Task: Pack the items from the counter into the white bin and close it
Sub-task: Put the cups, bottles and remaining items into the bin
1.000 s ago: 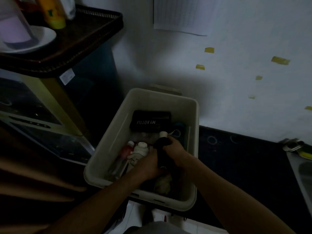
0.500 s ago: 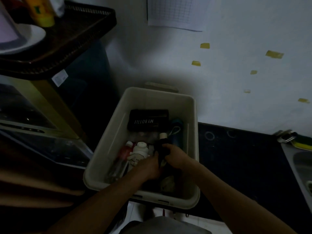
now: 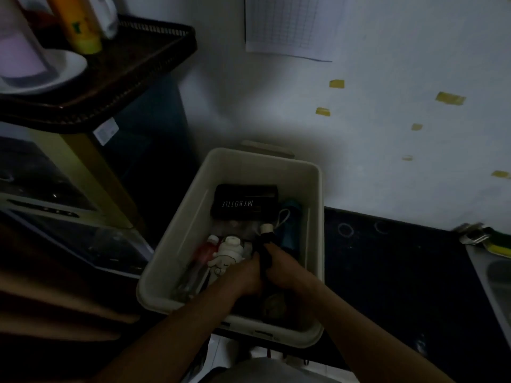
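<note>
The white bin stands open on the dark counter's front edge. Inside lie a black "MY BOTTLE" pouch, a blue bottle, a small white bottle and a red-topped clear bottle. Both my hands are down in the bin. My right hand and my left hand are both closed around a dark bottle with a white cap, held among the other items. Its lower part is hidden by my fingers. No lid is in view.
A black counter runs to the right, with a metal sink and a yellow-green sponge at the far right. On the left, an appliance carries a dark tray with a plate and bottles. The wall is close behind the bin.
The dark bottle has sunk a little lower into the bin between my hands. The camera has shifted slightly; the hands stay together on the bottle.
</note>
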Tool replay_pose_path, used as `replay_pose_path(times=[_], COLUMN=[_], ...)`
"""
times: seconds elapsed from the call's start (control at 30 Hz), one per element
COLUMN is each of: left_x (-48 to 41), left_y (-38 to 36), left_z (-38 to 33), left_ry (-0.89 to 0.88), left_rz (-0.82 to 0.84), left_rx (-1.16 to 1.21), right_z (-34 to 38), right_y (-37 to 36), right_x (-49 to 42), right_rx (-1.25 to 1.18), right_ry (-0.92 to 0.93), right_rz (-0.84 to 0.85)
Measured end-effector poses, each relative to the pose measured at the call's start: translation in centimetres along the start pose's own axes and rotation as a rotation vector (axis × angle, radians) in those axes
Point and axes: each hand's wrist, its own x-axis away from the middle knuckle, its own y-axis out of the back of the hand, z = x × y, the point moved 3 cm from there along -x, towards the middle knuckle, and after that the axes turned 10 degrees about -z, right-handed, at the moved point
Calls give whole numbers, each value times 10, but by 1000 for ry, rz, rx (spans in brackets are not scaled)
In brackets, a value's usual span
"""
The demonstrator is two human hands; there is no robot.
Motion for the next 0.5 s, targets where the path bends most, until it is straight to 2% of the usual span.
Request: replay_pose_path(times=[0.2, 0.37, 0.5], left_x=[9, 30, 61], left_y=[13, 35, 44], left_z=[-3, -4, -7], left_ry=[-62, -110, -92], left_rz=[-74, -337, -549], left_rx=[45, -84, -13], right_z=[12, 16, 20], right_y=[14, 33, 45], right_x=[15, 28, 43], right_rx=[-86, -243, -351], right_ry=[6, 113, 196], right_rz=[-19, 3, -52])
